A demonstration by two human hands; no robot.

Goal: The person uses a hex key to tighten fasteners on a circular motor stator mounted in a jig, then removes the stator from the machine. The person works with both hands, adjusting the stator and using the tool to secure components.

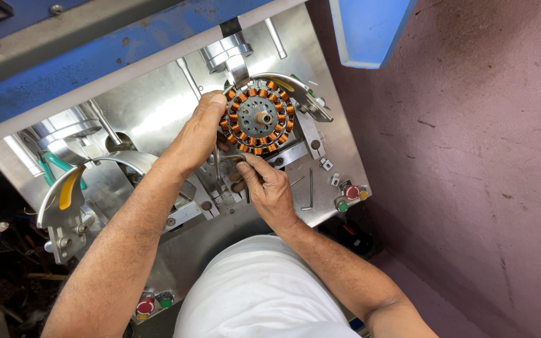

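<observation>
Steel bench [158,106]: stator [257,117] against fingers [215,100]

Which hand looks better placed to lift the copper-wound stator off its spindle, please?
Probably the left hand: its fingers already lie against the rim of the stator. The right hand sits lower, by the metal fixture beneath it.

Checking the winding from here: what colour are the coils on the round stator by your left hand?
Copper-orange coils ring the grey stator; the head view shows them.
</observation>
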